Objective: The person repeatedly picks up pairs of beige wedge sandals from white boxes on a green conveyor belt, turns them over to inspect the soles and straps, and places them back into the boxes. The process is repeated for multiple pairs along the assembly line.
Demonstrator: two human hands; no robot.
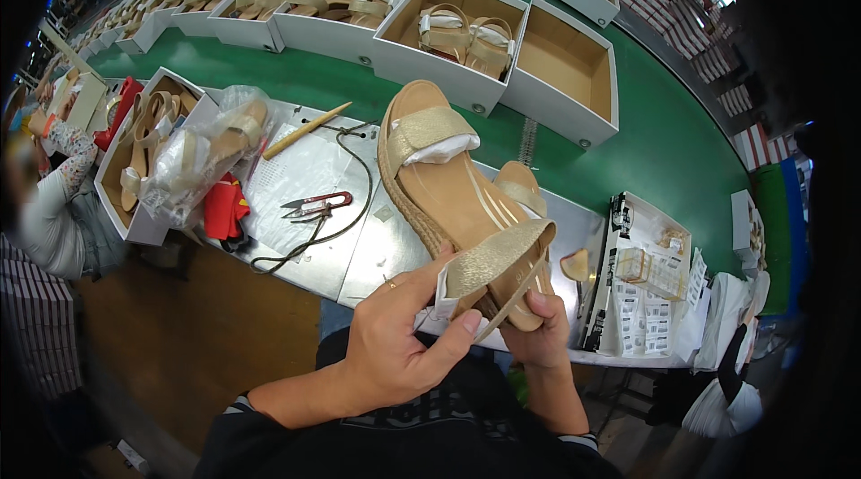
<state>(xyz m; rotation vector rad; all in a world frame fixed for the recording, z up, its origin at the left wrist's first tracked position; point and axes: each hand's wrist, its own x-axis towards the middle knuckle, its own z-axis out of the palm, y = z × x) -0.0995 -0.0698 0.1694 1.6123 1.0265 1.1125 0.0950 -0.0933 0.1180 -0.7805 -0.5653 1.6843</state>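
Observation:
A tan wedge sandal [448, 196] with glittery gold straps is held tilted, toe pointing away. White paper is tucked under its toe strap. My left hand [399, 335] is closed on its heel end, thumb and fingers by the ankle strap [502, 255] and a white paper piece there. Partly hidden behind it is a second, similar sandal [518, 181]. My right hand [543, 335] grips at the heel ends of the pair, its thumb on a tan heel; most of its fingers are hidden underneath.
Thread snips [318, 204] with a dark cord and a pointed wooden stick [307, 131] lie left on the metal table. Beyond them sit a bagged sandal [215, 152] and a shoe box [134, 226]. Right stands a label tray [646, 353]. Open boxes [453, 89] line the green belt [655, 89]; a co-worker [67, 174] is left.

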